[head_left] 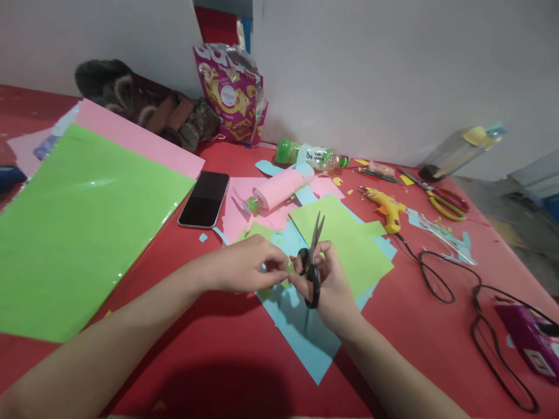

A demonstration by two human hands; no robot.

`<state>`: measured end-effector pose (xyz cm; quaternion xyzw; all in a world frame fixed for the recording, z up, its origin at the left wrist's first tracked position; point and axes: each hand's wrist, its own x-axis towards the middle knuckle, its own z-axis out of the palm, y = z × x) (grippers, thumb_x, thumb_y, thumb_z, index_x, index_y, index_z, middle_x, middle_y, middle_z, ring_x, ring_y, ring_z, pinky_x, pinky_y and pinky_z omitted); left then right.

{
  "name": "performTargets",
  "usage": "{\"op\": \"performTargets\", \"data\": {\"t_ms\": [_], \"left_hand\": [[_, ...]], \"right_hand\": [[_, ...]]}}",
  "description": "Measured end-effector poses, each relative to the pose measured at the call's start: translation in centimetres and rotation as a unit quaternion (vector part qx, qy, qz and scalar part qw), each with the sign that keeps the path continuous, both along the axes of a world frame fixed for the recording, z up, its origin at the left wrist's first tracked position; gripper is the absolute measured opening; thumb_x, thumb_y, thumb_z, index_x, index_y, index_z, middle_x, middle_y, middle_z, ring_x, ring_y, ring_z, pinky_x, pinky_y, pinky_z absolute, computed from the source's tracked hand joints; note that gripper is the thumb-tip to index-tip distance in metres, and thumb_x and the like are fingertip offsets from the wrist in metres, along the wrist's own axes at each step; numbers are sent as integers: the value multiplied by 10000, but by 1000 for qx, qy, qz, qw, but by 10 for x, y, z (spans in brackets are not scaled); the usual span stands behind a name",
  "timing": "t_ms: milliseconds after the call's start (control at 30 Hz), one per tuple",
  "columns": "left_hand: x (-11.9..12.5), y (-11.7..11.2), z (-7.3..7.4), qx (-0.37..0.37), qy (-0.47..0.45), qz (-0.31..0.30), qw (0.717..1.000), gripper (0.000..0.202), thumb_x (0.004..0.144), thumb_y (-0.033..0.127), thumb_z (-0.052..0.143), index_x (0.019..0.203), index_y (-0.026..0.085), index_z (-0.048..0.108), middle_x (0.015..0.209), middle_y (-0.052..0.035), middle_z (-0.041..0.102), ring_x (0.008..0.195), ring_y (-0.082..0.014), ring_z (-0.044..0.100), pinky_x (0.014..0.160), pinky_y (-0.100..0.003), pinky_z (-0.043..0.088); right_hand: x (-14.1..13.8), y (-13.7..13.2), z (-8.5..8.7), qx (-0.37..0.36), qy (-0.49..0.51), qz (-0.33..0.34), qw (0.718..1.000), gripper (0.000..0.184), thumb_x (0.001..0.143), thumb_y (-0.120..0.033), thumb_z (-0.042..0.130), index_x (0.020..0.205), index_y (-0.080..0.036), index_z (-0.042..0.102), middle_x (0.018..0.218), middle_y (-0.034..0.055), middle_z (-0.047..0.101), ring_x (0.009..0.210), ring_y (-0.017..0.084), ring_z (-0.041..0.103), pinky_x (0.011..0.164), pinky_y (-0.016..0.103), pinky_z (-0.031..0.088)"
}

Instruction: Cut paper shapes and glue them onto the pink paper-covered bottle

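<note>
My right hand (329,285) is closed around the black handles of a pair of scissors (315,238), whose narrow blades point up and away from me. Close against it, my left hand (257,265) pinches thumb and forefinger together, and the fingertips of both hands meet. Whatever lies in that pinch is too small to make out. Beneath the hands are a light blue sheet of paper (317,355) and green paper (367,259), overlapping on the red table. Just beyond, a bottle wrapped in pink paper (283,189) lies on its side.
A phone (204,199) and a large green sheet pack (87,233) lie left. At the back are a snack bag (233,96) and a green-capped bottle (312,155). Rightward are a yellow glue gun (386,208), its black cord, larger scissors (441,201) and a purple power strip (530,340).
</note>
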<state>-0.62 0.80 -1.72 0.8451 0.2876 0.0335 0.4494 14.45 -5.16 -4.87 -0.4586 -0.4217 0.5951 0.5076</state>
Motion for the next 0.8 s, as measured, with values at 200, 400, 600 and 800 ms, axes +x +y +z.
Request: {"op": "performTargets", "data": {"t_ms": [200,400,600,800], "left_hand": [[-4,5,4,2,-7,74,997,239,768,281,423,613,140,538,507,21,529,449,-78,500,448,-164,347],[-10,11,12,52,-79,222,970,227,754,250,455,567,130,502,573,15,524,564,-77,489,549,-169,385],[-14,13,13,73,-123,287,947,236,766,236,441,559,128,477,552,17,502,550,-73,482,550,-177,395],[-13,11,13,67,-112,268,955,235,762,238,447,558,127,485,550,21,500,542,-68,474,542,-172,388]], "right_hand": [[-1,1,-2,-7,22,11,1000,376,633,-234,672,735,-232,310,609,-87,442,535,65,418,504,198,327],[1,-3,-3,-20,89,97,991,343,676,-416,607,756,-229,332,649,-49,449,594,99,470,611,274,370],[2,-5,-1,-41,88,177,979,341,689,-444,584,767,-222,338,662,-38,431,570,97,459,542,260,352],[2,-4,0,-44,87,194,976,357,683,-446,589,758,-218,325,642,-46,427,559,88,452,523,248,351]]}}
